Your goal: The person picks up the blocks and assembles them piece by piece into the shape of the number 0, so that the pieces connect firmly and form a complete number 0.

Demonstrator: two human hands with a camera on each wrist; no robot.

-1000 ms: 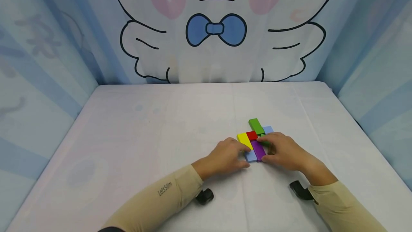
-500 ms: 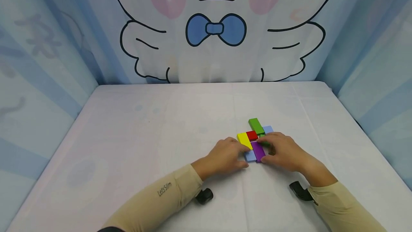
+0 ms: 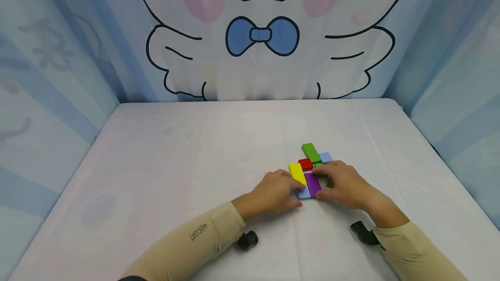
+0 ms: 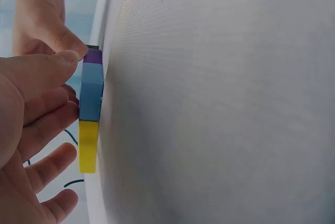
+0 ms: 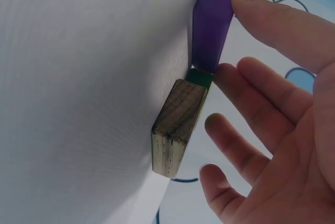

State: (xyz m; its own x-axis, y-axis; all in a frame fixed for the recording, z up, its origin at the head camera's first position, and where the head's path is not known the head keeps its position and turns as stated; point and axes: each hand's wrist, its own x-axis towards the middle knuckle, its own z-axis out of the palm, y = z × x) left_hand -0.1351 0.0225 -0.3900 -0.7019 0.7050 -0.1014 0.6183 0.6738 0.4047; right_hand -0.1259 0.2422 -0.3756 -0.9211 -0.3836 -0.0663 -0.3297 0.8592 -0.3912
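Observation:
In the head view, colored wooden blocks lie flat right of the table's middle. My left hand (image 3: 275, 192) has its index finger at the corner of the yellow block (image 3: 297, 172) and a light blue block (image 3: 304, 193), thumb by the light blue block's near edge. My right hand (image 3: 347, 185) pinches the purple block (image 3: 313, 185) between thumb and index finger, its other fingers free in the right wrist view. A red block (image 3: 306, 164) touches the yellow one's upper side. A second green block (image 3: 318, 166) is partly hidden by my right fingers.
Behind the red block are a long green block (image 3: 310, 153) and another light blue block (image 3: 326, 157). A bare-grained block side (image 5: 180, 114) shows below the purple block in the right wrist view. A white cloth covers the table (image 3: 195, 151); printed curtains (image 3: 261, 77) surround it.
The yellow, purple and near light blue blocks have slid slightly toward the person, with both hands. A gap has opened between the red and purple blocks; the red and far blocks stay.

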